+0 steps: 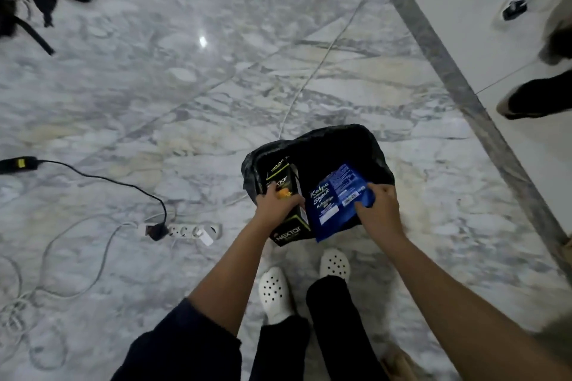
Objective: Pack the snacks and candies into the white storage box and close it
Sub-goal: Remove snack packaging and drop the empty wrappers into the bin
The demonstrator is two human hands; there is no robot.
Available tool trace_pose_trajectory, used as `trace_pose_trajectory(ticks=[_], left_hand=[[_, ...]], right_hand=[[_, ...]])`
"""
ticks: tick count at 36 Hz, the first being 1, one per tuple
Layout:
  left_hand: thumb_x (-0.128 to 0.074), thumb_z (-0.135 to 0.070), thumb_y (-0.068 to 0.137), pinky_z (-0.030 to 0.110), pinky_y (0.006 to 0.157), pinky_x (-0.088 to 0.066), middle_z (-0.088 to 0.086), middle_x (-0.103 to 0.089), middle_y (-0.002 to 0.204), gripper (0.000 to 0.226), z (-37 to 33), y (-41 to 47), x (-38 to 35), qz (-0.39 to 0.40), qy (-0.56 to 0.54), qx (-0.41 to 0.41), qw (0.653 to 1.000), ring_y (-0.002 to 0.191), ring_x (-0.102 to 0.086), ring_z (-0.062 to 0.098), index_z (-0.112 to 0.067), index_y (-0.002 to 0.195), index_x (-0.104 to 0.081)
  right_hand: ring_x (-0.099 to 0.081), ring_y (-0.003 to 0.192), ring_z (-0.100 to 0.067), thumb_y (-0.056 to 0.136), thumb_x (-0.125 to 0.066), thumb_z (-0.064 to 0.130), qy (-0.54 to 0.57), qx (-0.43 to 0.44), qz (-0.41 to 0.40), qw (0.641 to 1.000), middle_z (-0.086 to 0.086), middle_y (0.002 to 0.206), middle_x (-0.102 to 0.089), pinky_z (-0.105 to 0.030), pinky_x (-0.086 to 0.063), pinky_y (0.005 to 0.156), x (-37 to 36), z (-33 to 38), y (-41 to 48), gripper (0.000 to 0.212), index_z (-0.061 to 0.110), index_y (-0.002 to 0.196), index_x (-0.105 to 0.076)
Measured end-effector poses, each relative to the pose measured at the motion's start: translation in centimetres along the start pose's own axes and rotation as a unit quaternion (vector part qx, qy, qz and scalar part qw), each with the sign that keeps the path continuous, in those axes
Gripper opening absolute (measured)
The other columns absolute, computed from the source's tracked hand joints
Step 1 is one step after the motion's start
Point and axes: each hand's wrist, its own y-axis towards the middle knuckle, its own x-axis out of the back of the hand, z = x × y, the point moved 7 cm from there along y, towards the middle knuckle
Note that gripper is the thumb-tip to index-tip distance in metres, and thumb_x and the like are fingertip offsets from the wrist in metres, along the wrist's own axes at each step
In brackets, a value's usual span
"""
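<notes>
L hand [276, 203]: boxy carton [284, 175] — R hand [380, 206]: glossy pouch [332, 199]

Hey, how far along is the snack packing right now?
Done: nothing visibly packed; no white storage box is in view. In hand: the left hand grips a black Nextar box and the right hand pinches a blue Kalpa packet, both at the mouth of an open black bag. Left: getting these snacks into the white storage box and closing it.
</notes>
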Motion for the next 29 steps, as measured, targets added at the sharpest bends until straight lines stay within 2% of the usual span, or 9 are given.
trace_pose_trajectory(ticks=[2,4,7,11,15,17,20,25,29], left_hand=[[-0.072,-0.042,0.066,0.044,0.105,-0.039,0.016,-0.017,0.149,0.099,0.2,1.2,-0.3,-0.005,-0.006,0.014,1.0,0.13,-0.034,0.037,-0.026,0.147,-0.017],[-0.072,-0.045,0.063,0.045,0.104,-0.039,0.016,-0.017,0.149,0.103,0.5,1.9,-0.8,-0.003,-0.011,0.028,1.0,0.128,-0.037,0.037,-0.026,0.147,-0.017],[-0.067,-0.04,0.078,0.043,0.107,-0.035,0.015,-0.008,0.151,0.089,1.0,3.0,-1.6,0.002,0.003,0.034,0.999,0.132,-0.03,0.037,-0.025,0.148,-0.014],[-0.063,-0.043,0.081,0.043,0.11,-0.03,0.016,-0.006,0.153,0.086,0.8,3.6,-2.2,-0.003,-0.009,0.033,0.999,0.136,-0.025,0.037,-0.024,0.148,-0.013],[-0.052,-0.056,0.086,0.045,0.113,-0.018,0.016,0.003,0.156,0.082,-0.1,3.3,-2.2,-0.011,-0.023,0.023,0.999,0.143,-0.009,0.035,-0.023,0.149,-0.012],[-0.05,-0.057,0.086,0.046,0.114,-0.017,0.014,0.004,0.156,0.08,-0.5,2.7,-2.1,-0.012,-0.017,0.017,1.0,0.144,-0.008,0.034,-0.023,0.149,-0.015],[-0.051,-0.051,0.089,0.042,0.112,-0.023,0.013,-0.005,0.155,0.075,-1.9,0.9,-1.4,-0.022,-0.008,-0.012,1.0,0.142,-0.017,0.033,-0.018,0.148,-0.019],[-0.055,-0.051,0.087,0.042,0.111,-0.033,0.011,-0.023,0.153,0.077,-5.8,-4.6,0.7,-0.037,0.021,-0.072,0.996,0.136,-0.033,0.029,-0.013,0.146,-0.024],[-0.051,-0.084,0.063,0.046,0.105,-0.04,0.011,-0.038,0.146,0.103,-8.4,-7.2,2.2,-0.06,0.066,-0.099,0.991,0.128,-0.045,0.03,-0.017,0.14,-0.039]], right_hand=[[-0.044,0.11,-0.019,0.091,-0.056,0.011,-0.003,-0.003,0.002,1.0,-0.012,0.133,-0.034,-0.017,-0.032,0.083,-0.6,-0.2,0.9,0.052,0.003,0.139,-0.037],[-0.041,0.106,-0.014,0.091,-0.055,0.012,-0.003,-0.007,0.003,1.0,-0.011,0.133,-0.034,-0.017,-0.032,0.084,-1.1,-0.3,1.5,0.053,0.005,0.14,-0.036],[-0.039,0.103,-0.011,0.091,-0.055,0.01,-0.004,-0.007,-0.003,1.0,-0.011,0.132,-0.035,-0.012,-0.029,0.083,-1.7,-0.5,2.0,0.051,0.005,0.139,-0.038],[-0.04,0.106,-0.011,0.091,-0.055,0.01,0.003,-0.013,0.0,1.0,-0.011,0.133,-0.036,-0.01,-0.029,0.083,-2.2,-1.1,2.4,0.052,0.007,0.14,-0.037],[-0.045,0.113,-0.018,0.093,-0.053,0.012,0.018,-0.008,0.014,1.0,-0.009,0.135,-0.034,-0.019,-0.037,0.087,-2.2,-0.9,2.2,0.054,0.011,0.143,-0.033],[-0.046,0.102,-0.015,0.092,-0.054,0.012,0.023,-0.001,0.023,0.999,-0.007,0.137,-0.033,-0.022,-0.04,0.087,-1.8,-0.5,1.7,0.056,0.015,0.144,-0.033],[-0.042,0.095,-0.011,0.093,-0.053,0.013,0.011,0.006,0.042,0.999,-0.006,0.139,-0.034,-0.022,-0.039,0.084,-0.6,0.6,0.6,0.054,0.018,0.143,-0.034],[-0.044,0.123,-0.023,0.094,-0.051,0.012,-0.015,0.029,0.054,0.998,-0.009,0.14,-0.041,-0.025,-0.038,0.094,3.3,4.3,-1.8,0.05,0.014,0.142,-0.037],[-0.04,0.131,-0.023,0.094,-0.051,0.015,-0.024,0.057,0.052,0.997,-0.007,0.144,-0.041,-0.033,-0.036,0.105,7.8,8.3,-4.4,0.049,0.016,0.141,-0.038]])
